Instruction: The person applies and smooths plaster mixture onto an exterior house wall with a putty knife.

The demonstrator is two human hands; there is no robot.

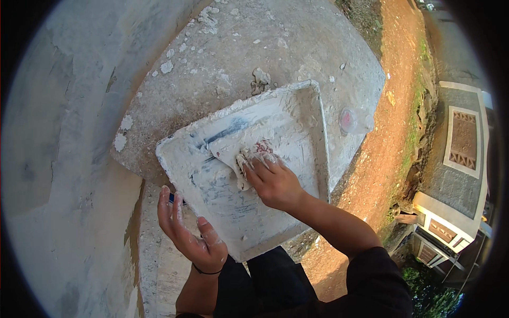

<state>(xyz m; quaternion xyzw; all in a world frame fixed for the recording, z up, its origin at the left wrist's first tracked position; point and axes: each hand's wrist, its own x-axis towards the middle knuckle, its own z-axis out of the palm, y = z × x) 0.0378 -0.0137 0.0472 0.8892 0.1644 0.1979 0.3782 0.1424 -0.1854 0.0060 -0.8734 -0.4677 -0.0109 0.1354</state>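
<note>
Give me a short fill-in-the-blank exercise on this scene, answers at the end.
1. The dark band circles the person's ____ wrist.
2. The person's ____ hand reaches inside the tray.
3. Of black, blue and white, the paste smeared across the tray is ____.
4. Of the tray and the clear container, the ____ is farther right.

Missing words: left; right; white; container.

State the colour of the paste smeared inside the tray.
White to off-white; the paste shows best in the head view.
</note>
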